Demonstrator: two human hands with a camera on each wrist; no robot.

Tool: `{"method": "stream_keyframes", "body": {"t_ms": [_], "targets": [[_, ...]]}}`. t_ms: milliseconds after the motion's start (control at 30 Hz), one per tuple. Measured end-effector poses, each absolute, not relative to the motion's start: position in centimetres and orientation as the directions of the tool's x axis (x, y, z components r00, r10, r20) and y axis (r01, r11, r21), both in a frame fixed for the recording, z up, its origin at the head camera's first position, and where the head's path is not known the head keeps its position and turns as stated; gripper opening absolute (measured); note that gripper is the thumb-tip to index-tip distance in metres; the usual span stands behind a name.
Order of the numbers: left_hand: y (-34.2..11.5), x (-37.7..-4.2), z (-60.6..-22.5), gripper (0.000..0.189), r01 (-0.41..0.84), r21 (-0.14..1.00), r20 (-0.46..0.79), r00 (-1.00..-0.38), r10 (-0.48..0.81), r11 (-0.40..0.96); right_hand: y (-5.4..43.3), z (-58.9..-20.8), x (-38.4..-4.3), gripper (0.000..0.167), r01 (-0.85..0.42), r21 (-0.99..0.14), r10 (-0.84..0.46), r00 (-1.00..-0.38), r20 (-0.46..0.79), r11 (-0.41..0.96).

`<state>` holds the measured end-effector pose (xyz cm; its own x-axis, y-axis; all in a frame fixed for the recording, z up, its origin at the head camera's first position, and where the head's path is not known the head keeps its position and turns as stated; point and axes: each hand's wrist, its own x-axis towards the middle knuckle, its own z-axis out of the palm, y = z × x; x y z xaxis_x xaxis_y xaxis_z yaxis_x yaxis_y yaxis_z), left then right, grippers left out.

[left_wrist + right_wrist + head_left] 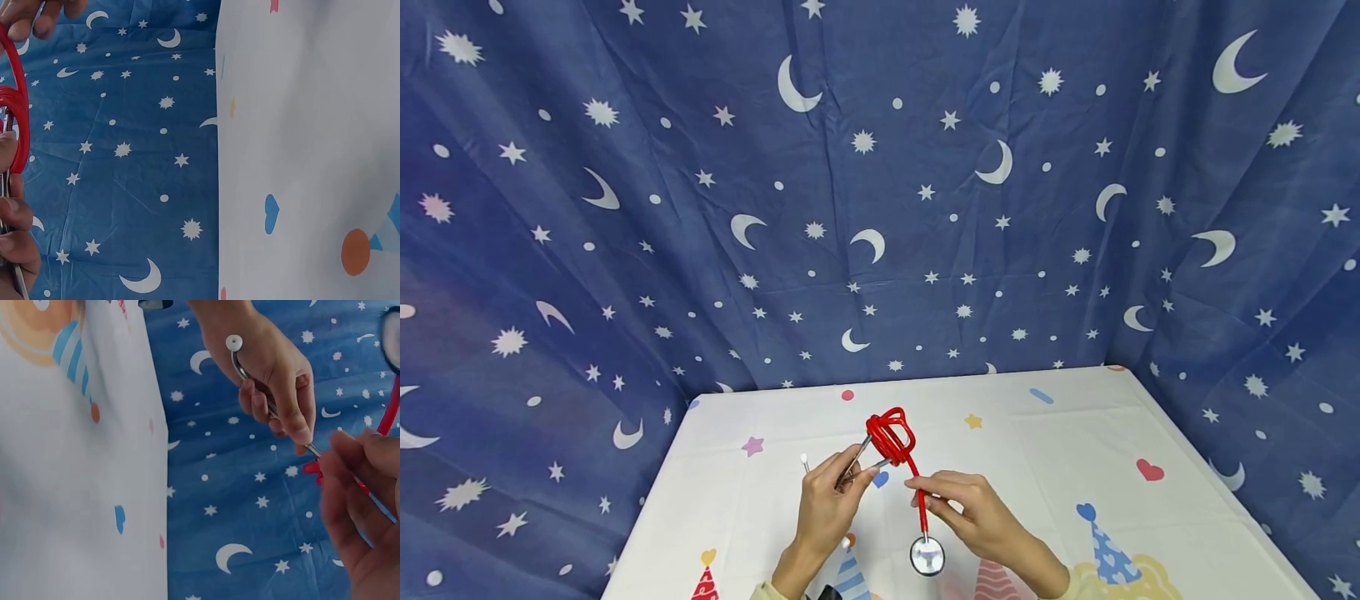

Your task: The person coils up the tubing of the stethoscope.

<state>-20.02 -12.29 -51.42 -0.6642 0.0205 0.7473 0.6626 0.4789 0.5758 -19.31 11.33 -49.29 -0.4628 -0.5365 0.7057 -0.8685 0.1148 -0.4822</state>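
Above the table, both hands hold a stethoscope with red tubing [891, 442]. The left hand [830, 506] grips its metal ear tubes [273, 411], and a white eartip [234, 343] sticks out past that hand. Beyond the left fingers the tubing is wound into a bundle of loops. The right hand [973, 515] pinches the straight length of tube leading from the bundle, between thumb and fingers. Below this pinch hangs the round silver chest piece [927, 556]. In the left wrist view the loops [19, 106] show only at the left edge.
A white tablecloth [820, 417] printed with stars, hearts and party hats covers the table. Behind it and along both sides hangs a dark blue curtain [925, 225] with white moons and stars.
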Motion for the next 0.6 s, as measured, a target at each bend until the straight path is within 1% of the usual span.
{"method": "stream_keyframes", "body": {"t_ms": [100,267,400,600], "targets": [[-12.24,-19.96,-51.46,0.033,0.65,0.596,0.727,-0.686,0.027,0.471,11.25,-49.48,-19.55,0.028,-0.9,-0.408,-0.477,-0.428,0.768,0.151],[-12.04,-20.02,-51.8,0.032,0.683,0.573,0.75,-0.66,0.048,0.452,10.92,-49.81,-19.72,0.021,-0.928,-0.341,-0.431,-0.371,0.823,0.148],[-11.85,-19.96,-52.0,0.03,0.692,0.567,0.755,-0.653,0.053,0.447,10.65,-49.88,-19.69,0.019,-0.937,-0.332,-0.445,-0.345,0.826,0.111],[-11.57,-19.88,-51.97,0.03,0.689,0.558,0.754,-0.654,0.064,0.462,10.43,-49.58,-19.77,0.016,-0.94,-0.32,-0.445,-0.337,0.83,0.115]]}}
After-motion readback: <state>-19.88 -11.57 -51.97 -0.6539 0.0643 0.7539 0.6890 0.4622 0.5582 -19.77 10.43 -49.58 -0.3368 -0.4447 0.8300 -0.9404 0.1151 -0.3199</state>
